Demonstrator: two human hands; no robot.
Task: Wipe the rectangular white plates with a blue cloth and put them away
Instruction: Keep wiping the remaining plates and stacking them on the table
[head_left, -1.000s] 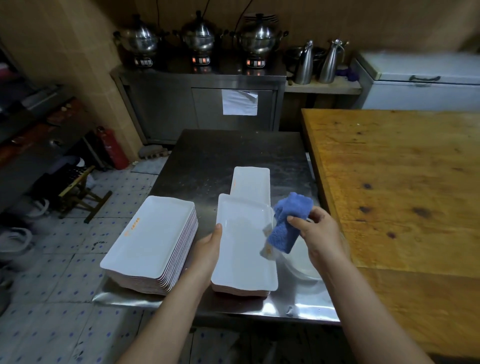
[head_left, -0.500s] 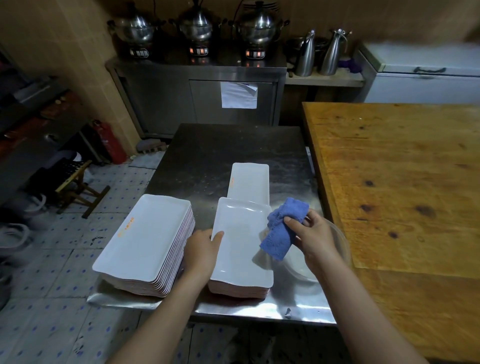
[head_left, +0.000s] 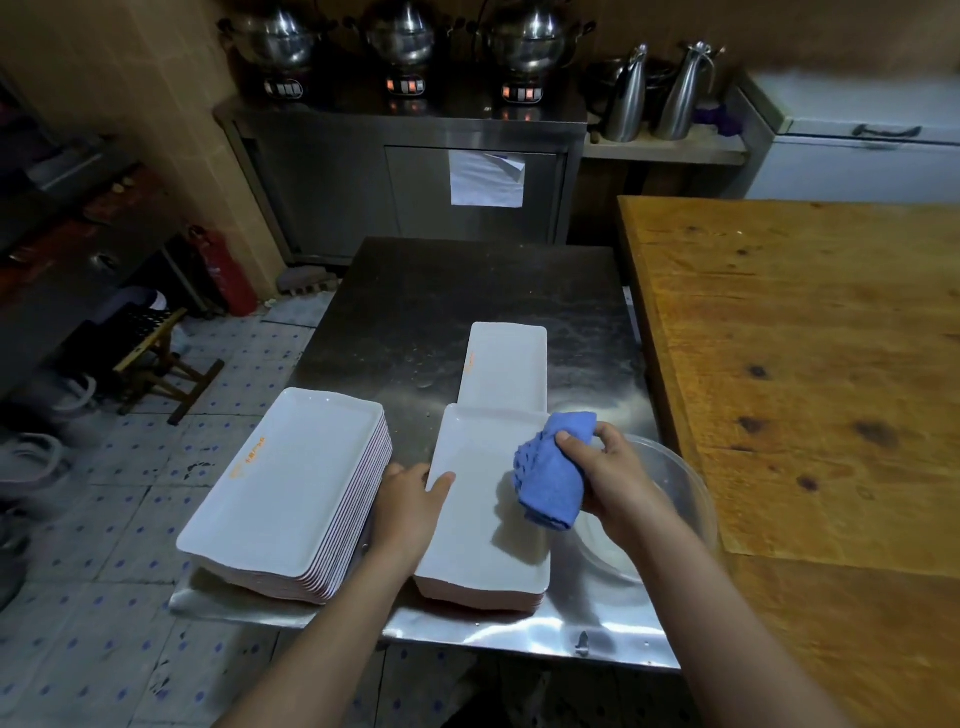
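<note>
At the table's (head_left: 467, 291) near edge, my left hand (head_left: 410, 506) pinches the top plate's (head_left: 467, 545) rim; my right hand (head_left: 618, 483), clutching the blue cloth (head_left: 550, 478), has lowered toward it.

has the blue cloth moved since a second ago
Yes. The blue cloth in the right hand shifted slightly left, from the right edge of the near stack of white rectangular plates to further over its top plate.

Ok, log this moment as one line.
phase: wipe | left hand: thumb on near plate stack rim | right hand: holds blue cloth over that stack | tall plate stack: left of it
</note>
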